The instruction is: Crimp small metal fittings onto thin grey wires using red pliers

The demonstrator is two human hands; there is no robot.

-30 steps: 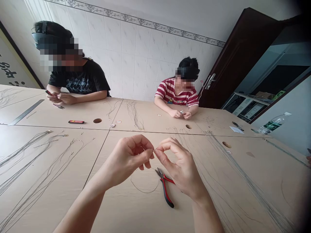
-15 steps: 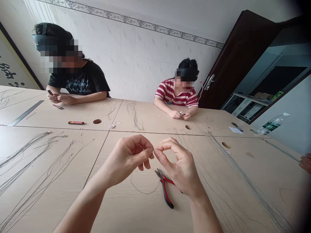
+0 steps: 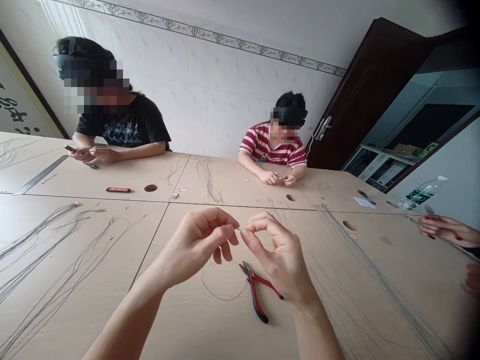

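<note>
A thin dark cord (image 3: 221, 299) hangs in a loop from between my hands and rests over the table. My left hand (image 3: 204, 245) pinches one end of it with thumb and forefinger. Facing it, my right hand (image 3: 275, 255) pinches the other end, thumb against forefinger. Between the fingertips shows a tiny light-coloured piece, too small to make out. Pliers with red and black handles (image 3: 258, 299) lie on the table just below my right hand, jaws slightly apart and pointing away from me.
Bundles of thin cords with small metal ends (image 3: 62, 220) lie to the left, more (image 3: 360, 255) to the right. Two people sit across the table. At the right edge, a co-worker's hand (image 3: 448, 230) holds red-handled pliers near a water bottle (image 3: 420, 194). A red-black marker (image 3: 118, 190) lies further back.
My fingertips have shifted slightly, and a tiny piece now shows between them. A co-worker's hand with pliers has come in at the right edge. The far-left person's hands have moved a little.
</note>
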